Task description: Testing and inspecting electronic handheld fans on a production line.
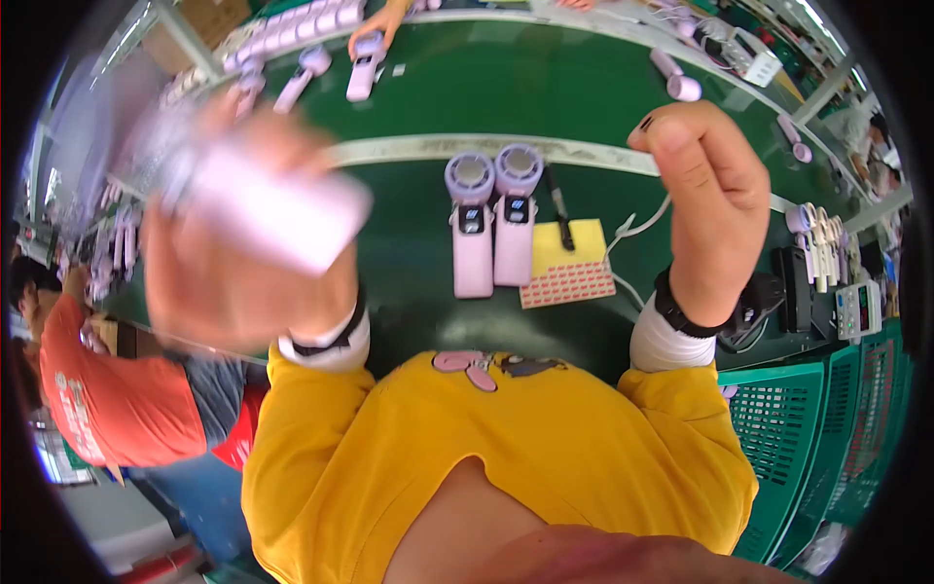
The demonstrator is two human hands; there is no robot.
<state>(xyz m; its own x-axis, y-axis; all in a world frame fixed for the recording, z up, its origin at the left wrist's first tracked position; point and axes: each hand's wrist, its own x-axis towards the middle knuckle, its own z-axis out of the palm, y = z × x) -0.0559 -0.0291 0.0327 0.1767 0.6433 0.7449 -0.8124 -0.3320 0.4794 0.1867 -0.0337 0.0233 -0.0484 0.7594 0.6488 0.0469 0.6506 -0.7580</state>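
Left hand (243,292) grips lilac handheld fan (282,209) (blurred), raised left of fan pair (473,261) on green bench (409,234). Right hand (718,185) pinches tiny dark piece (646,125); loose pinch could drop it, careless swing could knock pair.

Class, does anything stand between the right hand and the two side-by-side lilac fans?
A black pen, yellow paper and white cable lie low between the right hand and right fan; nothing visible blocks the way from above.
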